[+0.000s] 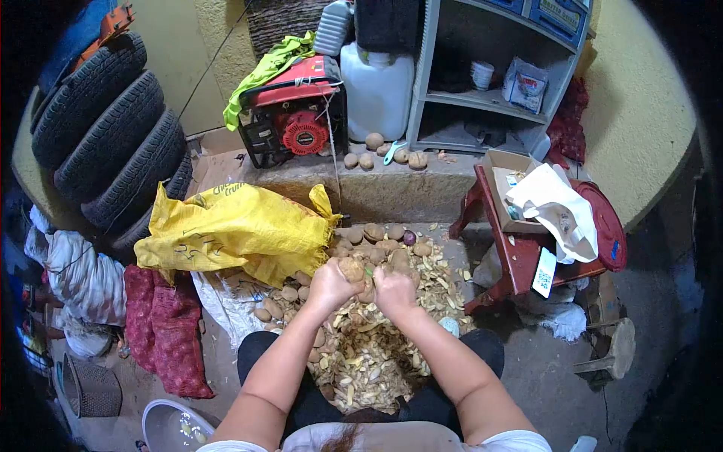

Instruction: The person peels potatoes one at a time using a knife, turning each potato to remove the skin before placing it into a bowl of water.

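Observation:
My left hand (330, 288) is closed around a potato (351, 268), in front of my body and above the pile. My right hand (395, 292) is closed beside it, gripping a small green peeler (369, 272) mostly hidden by the fingers; its tip is close to the potato. Below both hands lies a heap of potato peels (361, 373), spread between my knees. Several unpeeled potatoes (373, 232) lie at the far side of the heap, with one purple onion (410, 238) among them.
A yellow sack (226, 230) lies to the left, near red mesh bags of onions (177, 335). A white basin (167, 426) stands at the lower left. To the right is a red stool (520, 264) with a cardboard box (506, 181). A generator (297, 113) sits on the ledge behind.

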The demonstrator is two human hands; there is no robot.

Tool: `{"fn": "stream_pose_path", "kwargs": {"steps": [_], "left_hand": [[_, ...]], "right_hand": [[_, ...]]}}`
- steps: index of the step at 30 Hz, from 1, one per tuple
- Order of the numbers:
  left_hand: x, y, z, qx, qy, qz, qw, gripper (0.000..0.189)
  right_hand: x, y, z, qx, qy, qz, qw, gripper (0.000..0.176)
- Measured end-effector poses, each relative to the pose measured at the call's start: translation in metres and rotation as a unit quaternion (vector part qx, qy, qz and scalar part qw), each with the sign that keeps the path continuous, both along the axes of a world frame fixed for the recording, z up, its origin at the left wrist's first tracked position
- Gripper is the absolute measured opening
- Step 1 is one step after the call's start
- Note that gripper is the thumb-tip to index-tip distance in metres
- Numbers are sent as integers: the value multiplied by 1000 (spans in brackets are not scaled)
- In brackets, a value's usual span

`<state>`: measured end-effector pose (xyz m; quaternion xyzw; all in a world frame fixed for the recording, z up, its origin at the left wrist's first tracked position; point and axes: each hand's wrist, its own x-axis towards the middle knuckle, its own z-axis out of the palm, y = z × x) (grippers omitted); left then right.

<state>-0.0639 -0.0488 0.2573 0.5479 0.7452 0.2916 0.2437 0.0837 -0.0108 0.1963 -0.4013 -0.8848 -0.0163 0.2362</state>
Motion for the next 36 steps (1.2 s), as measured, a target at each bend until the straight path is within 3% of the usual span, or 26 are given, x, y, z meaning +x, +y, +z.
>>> {"fn": "stream_pose_path", "kwargs": {"steps": [2,5,7,8,10,14,16,18,23,26,29,36], "left_hand": [[-3,1,2,-1,-4,6,1000,52],[-2,0,-3,9,-105,-27,994,55],[-4,0,-7,47,-176,-69,981,54],[-7,1,-8,47,-181,-69,980,54],[-17,5,-5,-13,-300,-38,953,53],[-20,12,-24,63,-354,-38,932,61],[-20,11,-20,48,-363,-33,930,62],[-21,11,-19,33,-373,-26,927,64],[-19,16,-22,35,-416,-30,908,45],[-17,16,-21,23,-364,-37,930,31],[-14,14,-14,2,-389,-53,920,26],[-14,12,-9,-16,-373,-74,925,25]], "right_hand": [[-2,1,0,0,-16,-11,1000,13],[6,6,-8,-45,-41,-56,997,17],[9,13,-11,-187,-82,-95,974,22],[11,13,-13,-187,-87,-95,974,22],[8,13,-2,-299,-58,-102,947,25],[8,19,14,-299,21,-160,940,27],[7,19,22,-271,25,-165,948,23],[6,14,30,-171,36,-121,977,19],[0,-3,25,52,33,13,998,9],[-2,-4,25,53,56,30,997,8],[-2,-5,26,60,51,25,997,7],[-2,-2,17,85,31,27,996,11]]}}
